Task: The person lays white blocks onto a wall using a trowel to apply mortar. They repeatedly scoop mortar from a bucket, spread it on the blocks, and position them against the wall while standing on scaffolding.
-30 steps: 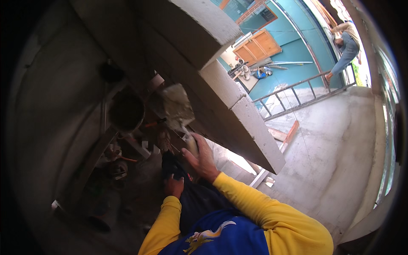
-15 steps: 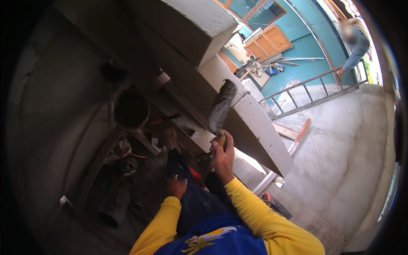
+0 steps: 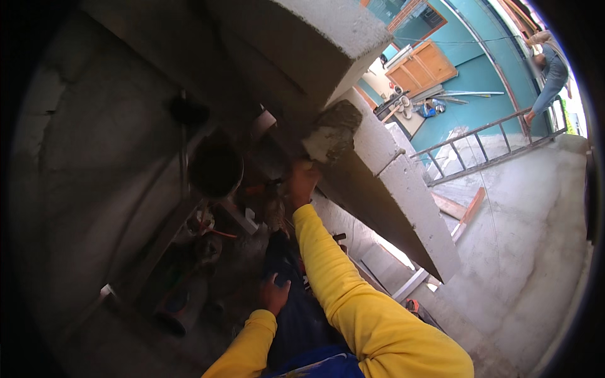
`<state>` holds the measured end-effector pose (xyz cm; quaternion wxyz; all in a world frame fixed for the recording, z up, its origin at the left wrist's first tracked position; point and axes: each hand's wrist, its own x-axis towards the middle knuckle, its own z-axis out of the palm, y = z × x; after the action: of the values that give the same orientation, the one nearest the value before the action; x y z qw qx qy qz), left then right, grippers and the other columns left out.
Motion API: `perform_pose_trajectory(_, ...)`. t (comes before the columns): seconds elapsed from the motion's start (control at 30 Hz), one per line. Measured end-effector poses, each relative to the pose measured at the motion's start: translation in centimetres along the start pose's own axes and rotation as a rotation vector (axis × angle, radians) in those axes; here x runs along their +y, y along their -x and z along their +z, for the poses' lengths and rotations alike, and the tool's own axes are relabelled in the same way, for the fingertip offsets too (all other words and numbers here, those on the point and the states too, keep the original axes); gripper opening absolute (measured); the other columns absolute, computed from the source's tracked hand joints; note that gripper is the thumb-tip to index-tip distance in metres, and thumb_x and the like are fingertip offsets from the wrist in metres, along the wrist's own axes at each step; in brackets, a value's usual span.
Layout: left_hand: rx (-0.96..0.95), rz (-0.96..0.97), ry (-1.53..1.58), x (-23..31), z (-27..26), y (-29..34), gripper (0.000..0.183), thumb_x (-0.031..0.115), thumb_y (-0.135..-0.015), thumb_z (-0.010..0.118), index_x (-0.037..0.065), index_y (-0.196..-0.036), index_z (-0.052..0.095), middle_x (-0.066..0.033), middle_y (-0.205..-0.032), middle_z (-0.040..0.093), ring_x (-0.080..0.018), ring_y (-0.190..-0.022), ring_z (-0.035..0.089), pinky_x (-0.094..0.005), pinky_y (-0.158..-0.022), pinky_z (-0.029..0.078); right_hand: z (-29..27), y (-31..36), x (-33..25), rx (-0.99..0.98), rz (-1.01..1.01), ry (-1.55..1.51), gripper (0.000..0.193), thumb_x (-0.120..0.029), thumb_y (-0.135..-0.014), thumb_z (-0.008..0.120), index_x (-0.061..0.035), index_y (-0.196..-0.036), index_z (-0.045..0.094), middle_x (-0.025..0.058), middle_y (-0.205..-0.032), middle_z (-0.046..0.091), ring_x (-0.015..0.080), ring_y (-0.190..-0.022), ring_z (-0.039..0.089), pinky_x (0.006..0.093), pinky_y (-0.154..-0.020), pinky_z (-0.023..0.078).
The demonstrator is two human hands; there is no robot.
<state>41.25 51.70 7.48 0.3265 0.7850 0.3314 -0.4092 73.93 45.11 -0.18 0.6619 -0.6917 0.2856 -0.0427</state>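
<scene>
My right hand (image 3: 304, 183) reaches forward into the shade beside the pale concrete block wall (image 3: 403, 189), its fingers closed round a trowel's handle, mostly hidden. A blurred grey shape just beyond the hand looks like the trowel (image 3: 271, 159) blade, though the shadow makes this uncertain. Wet grey mortar (image 3: 340, 129) clings to the blocks, just above and right of that hand. My left hand (image 3: 275, 294) lies on my thigh in dark trousers, fingers loose and holding nothing.
A dark round bucket (image 3: 217, 167) stands left of my right hand. Tools and containers clutter the shaded floor. Right of the wall are a metal ladder (image 3: 491, 151), timber pieces (image 3: 466, 214) and an orange wooden panel (image 3: 423, 74). Another person (image 3: 551, 69) is by the ladder's far end.
My right hand has moved forward and left with the trowel, from in front of the wall into the shade. Mortar now shows on the blocks. My left hand stays on my thigh.
</scene>
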Motion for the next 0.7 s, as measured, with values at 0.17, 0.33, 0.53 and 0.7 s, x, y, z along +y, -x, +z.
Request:
perform_pose_trajectory(0.17, 0.027, -0.053, -0.031, -0.4, -0.8, 0.1, 0.069, 0.045, -0.092, 0.078, 0.011, -0.149, 0.059, -0.0268, -0.147, 0.057, -0.0449, -0.137, 0.055, -0.0512, -0.115, 0.046, -2.0, 9.5, -1.6, -0.154, 0.110, 0.271, 0.049, -0.035, -0.091, 0.074, 0.0061, -0.117, 0.068, 0.0339, -0.102, 0.072, 0.0519, -0.102, 0.070, 0.0507, -0.087, 0.053)
perform_pose_trajectory(0.33, 0.048, -0.035, 0.004, 0.0, -0.3, -0.4, 0.068, 0.044, -0.091, 0.079, 0.012, -0.148, 0.060, -0.0268, -0.145, 0.058, -0.0447, -0.134, 0.057, -0.0517, -0.113, 0.048, -10.0, 12.8, -3.2, -0.233, -0.013, 0.268, 0.048, -0.027, -0.097, 0.075, -0.0001, -0.133, 0.056, 0.0097, -0.090, 0.068, 0.0167, -0.070, 0.063, 0.0333, -0.060, 0.052)
perform_pose_trajectory(0.53, 0.037, -0.029, 0.061, -0.2, 0.2, -0.6, 0.068, 0.043, -0.091, 0.079, 0.011, -0.148, 0.059, -0.0266, -0.146, 0.057, -0.0456, -0.135, 0.057, -0.0515, -0.113, 0.048, -16.4, 8.8, -16.8, -0.250, -0.124, 0.445, 0.046, -0.030, -0.104, 0.070, -0.0028, -0.138, 0.055, 0.0096, -0.094, 0.066, 0.0159, -0.072, 0.061, 0.0321, -0.064, 0.049)
perform_pose_trajectory(0.7, 0.039, -0.083, 0.115, -1.5, 1.2, -1.8, 0.069, 0.043, -0.092, 0.079, 0.011, -0.149, 0.057, -0.0276, -0.149, 0.054, -0.0473, -0.136, 0.056, -0.0513, -0.113, 0.048, -22.0, 0.4, -27.3, -0.444, -0.345, 0.871, 0.040, -0.029, -0.108, 0.063, 0.0012, -0.134, 0.061, 0.0232, -0.119, 0.070, 0.0335, -0.107, 0.069, 0.0434, -0.095, 0.052)
